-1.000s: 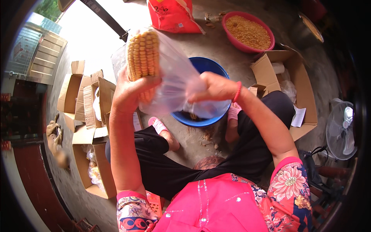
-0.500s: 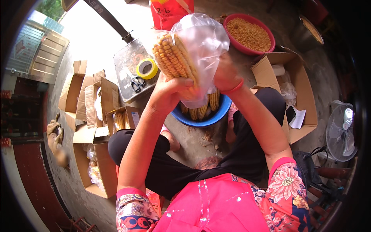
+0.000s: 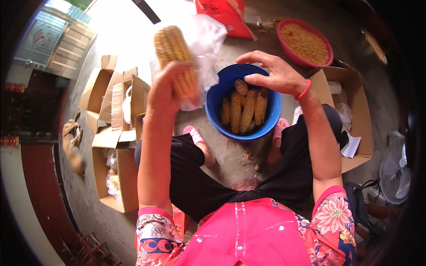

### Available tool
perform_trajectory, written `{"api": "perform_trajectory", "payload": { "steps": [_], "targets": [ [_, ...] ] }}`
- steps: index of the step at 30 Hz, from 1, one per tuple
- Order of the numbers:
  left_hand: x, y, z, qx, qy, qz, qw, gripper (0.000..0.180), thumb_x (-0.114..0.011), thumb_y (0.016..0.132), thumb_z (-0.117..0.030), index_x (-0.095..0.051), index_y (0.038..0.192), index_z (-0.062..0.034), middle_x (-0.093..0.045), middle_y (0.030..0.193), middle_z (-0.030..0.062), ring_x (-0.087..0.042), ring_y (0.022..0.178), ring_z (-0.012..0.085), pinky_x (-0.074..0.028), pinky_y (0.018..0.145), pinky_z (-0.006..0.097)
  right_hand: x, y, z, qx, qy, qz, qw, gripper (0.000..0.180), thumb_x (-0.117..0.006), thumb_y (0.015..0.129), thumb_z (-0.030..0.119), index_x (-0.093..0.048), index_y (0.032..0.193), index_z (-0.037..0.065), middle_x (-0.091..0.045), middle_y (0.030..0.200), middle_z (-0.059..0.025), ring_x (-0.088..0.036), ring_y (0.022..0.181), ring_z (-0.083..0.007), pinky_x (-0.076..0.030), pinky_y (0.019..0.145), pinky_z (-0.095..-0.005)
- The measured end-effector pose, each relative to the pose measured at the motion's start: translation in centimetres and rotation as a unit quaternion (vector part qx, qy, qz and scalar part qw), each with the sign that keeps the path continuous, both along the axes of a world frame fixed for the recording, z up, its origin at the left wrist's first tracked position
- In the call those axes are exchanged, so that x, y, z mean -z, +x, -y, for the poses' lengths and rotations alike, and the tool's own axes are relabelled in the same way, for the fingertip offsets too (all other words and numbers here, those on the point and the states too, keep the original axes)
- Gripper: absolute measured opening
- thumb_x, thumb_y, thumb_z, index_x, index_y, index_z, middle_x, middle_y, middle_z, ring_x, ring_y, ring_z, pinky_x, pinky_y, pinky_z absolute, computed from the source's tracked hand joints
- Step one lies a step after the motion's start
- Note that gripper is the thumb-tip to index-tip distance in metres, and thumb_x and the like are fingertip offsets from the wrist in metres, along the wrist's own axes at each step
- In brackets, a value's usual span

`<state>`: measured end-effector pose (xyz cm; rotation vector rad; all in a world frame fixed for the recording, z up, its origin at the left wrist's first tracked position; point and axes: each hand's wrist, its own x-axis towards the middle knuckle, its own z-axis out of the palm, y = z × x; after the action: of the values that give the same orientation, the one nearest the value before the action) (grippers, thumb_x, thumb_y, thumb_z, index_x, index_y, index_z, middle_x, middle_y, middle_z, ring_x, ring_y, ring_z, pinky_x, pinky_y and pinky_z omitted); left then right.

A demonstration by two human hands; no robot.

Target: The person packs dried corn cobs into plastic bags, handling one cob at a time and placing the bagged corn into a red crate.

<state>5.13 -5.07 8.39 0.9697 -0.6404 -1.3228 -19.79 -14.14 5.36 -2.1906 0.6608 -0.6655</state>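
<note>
Raised to the left of the blue bucket, my left hand grips ears of dried yellow corn. A clear plastic bag goes with them, bunched and hanging on their right side. How many ears are in that grip is hard to tell through blur and film. My right hand, a red band at its wrist, is empty with thumb and fingers apart over the bucket's far right rim. Inside the bucket lie several more corn ears, some with dark ends.
A pink basin of loose kernels and a red bag stand beyond the bucket. Open cardboard boxes line my left; another box is at my right, near a fan. A dog lies far left.
My right hand has let go of the plastic bag and opened over the bucket. My left hand has carried the corn and bag leftward, uncovering the bucket. The tape and scissors are now out of sight.
</note>
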Motion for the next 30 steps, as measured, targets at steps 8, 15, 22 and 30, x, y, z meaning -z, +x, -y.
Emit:
{"api": "perform_trajectory", "payload": {
  "steps": [8, 15, 22, 30],
  "targets": [
    [1.8, 14.7, -16.9, -0.286, 0.013, -0.004, 0.958, 0.042, -0.059, 0.074, -0.017, -0.05, 0.111, 0.001, -0.061, 0.096, 0.0124, -0.061, 0.085, 0.0281, -0.051, 0.077, 0.043, 2.0, -1.0, -0.9, -0.012, -0.108, -0.11, 0.988, 0.025, -0.06, 0.073, 0.008, -0.058, 0.097, 0.001, -0.061, 0.093, -0.0144, -0.059, 0.088, -0.0304, -0.047, 0.078, -0.0362],
    [18.2, 18.6, -38.1, -0.456, 0.244, -0.084, 0.851, 0.039, -0.056, 0.078, -0.02, -0.05, 0.111, 0.0005, -0.062, 0.097, 0.0123, -0.063, 0.084, 0.0278, -0.055, 0.071, 0.042, 1.6, -1.1, -2.0, -0.032, -0.048, -0.166, 0.984, 0.024, -0.059, 0.073, 0.005, -0.055, 0.096, 0.0, -0.059, 0.085, -0.014, -0.058, 0.079, -0.0267, -0.047, 0.072, -0.0334],
    [30.6, 14.0, -53.3, -0.57, 0.349, -0.146, 0.73, 0.046, -0.057, 0.08, -0.022, -0.047, 0.118, 0.0018, -0.06, 0.104, 0.0135, -0.06, 0.094, 0.03, -0.051, 0.082, 0.046, 2.6, -0.9, -1.9, -0.033, -0.009, -0.199, 0.979, 0.025, -0.06, 0.073, 0.004, -0.054, 0.098, 0.0, -0.058, 0.081, -0.0139, -0.058, 0.076, -0.0237, -0.047, 0.072, -0.0323],
    [35.2, 10.5, -57.6, -0.513, 0.459, -0.14, 0.712, 0.045, -0.057, 0.081, -0.017, -0.046, 0.121, -0.0004, -0.06, 0.102, 0.0136, -0.06, 0.089, 0.0266, -0.053, 0.075, 0.04, 3.4, -2.9, -0.4, -0.028, -0.009, -0.224, 0.974, 0.027, -0.06, 0.075, 0.004, -0.056, 0.101, 0.001, -0.06, 0.085, -0.0104, -0.058, 0.08, -0.0183, -0.047, 0.074, -0.0303]
  ]
}}
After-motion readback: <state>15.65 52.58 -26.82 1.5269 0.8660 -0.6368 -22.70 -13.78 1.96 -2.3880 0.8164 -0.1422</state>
